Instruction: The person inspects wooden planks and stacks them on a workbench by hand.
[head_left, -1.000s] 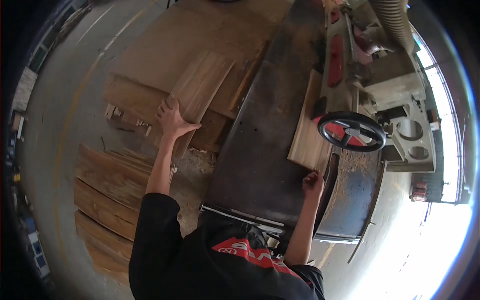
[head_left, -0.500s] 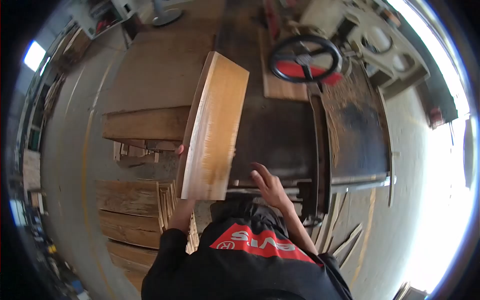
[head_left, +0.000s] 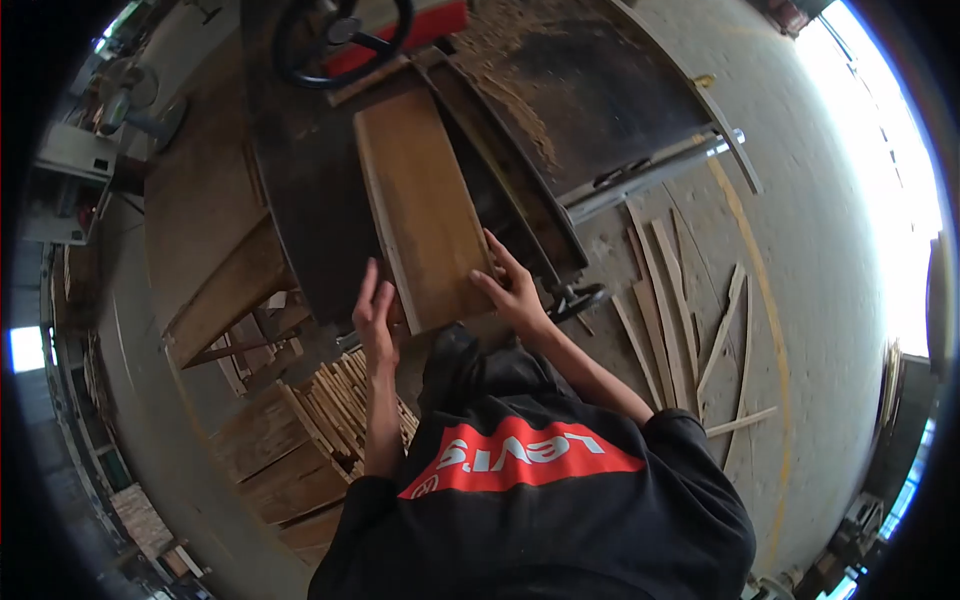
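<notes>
A long wooden board [head_left: 425, 200] lies lengthwise over the dark metal machine table [head_left: 315, 210], its near end reaching past the front edge toward my body. My right hand [head_left: 515, 292] holds the board's right edge near that end, thumb on the upper face and fingers along the side. Beside the left edge is my left hand [head_left: 376, 320], its fingers stretched out and apart. A black handwheel [head_left: 343, 30] stands above the table beyond the board's far end, with a red part next to it.
Sawdust covers part of a second dark table [head_left: 610, 90] at right. Long wood strips [head_left: 690, 310] lie on the floor at right. Thin slats [head_left: 345, 405] and wide planks [head_left: 265, 435] are stacked at lower left. A brown-topped table [head_left: 200, 240] adjoins on the left.
The board has come down from a raised, tilted pose onto the machine table. My right hand has taken its right edge, while my left hand has loosened to outstretched fingers. The view has shifted right.
</notes>
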